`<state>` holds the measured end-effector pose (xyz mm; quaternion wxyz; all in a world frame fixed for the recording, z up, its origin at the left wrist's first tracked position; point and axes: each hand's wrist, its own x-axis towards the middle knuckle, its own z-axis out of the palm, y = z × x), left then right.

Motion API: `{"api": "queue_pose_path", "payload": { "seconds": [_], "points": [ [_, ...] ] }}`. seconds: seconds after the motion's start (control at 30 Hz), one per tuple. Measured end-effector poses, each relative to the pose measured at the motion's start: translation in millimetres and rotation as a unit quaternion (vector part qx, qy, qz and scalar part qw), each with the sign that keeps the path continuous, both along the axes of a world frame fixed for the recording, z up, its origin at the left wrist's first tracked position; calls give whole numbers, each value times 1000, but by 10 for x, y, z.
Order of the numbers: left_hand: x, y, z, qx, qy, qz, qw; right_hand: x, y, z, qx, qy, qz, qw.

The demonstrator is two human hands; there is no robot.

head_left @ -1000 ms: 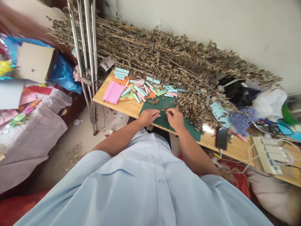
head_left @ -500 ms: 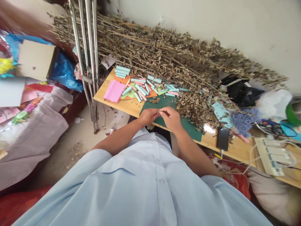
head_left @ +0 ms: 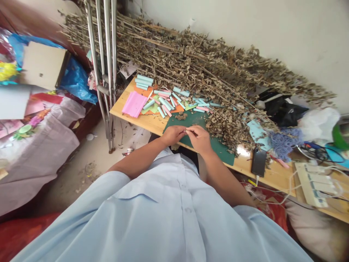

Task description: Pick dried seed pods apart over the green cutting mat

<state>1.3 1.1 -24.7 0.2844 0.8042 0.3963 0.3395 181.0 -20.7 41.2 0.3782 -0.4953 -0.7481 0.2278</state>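
The wooden surface (head_left: pixel 148 122) carries, from left to right, pink paper (head_left: pixel 132 104), rolled pastel paper tubes (head_left: pixel 165 103) and a green cutting mat (head_left: pixel 218 144). The left hand (head_left: pixel 173 134) and right hand (head_left: pixel 199 139) meet above the mat, fingers pinched on a small item (head_left: pixel 186 129), too small to identify. Dried leafy branches (head_left: pixel 229 123) lie right of the hands.

Left hand (head_left: pixel 172 134) and right hand (head_left: pixel 199 139) close together above a green cutting mat (head_left: pixel 188 127) on a wooden desk (head_left: pixel 141 120), fingers pinching a tiny sliver (head_left: pixel 186 129); rolled pale-blue and pink paper strips (head_left: pixel 163 103) just beyond, dried leaves (head_left: pixel 223 127) along the mat's right side, dried leafy branches (head_left: pixel 191 62) heaped at the far edge.
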Motion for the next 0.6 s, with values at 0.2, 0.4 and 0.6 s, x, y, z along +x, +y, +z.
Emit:
{"api": "queue_pose_path", "payload": {
  "seconds": [0.2, 0.4, 0.6],
  "points": [
    [3, -2, 39, -5, -4, 0, 1000, 0, 17, 101, 25, -62, 25, 997],
    [0, 1, 25, -6, -2, 3, 1000, -10, 28, 202, 35, -125, 63, 990],
    [-7, 1, 6, 5, -20, -4, 1000, -44, 16, 241, 28, -137, 45, 989]
  ]
}}
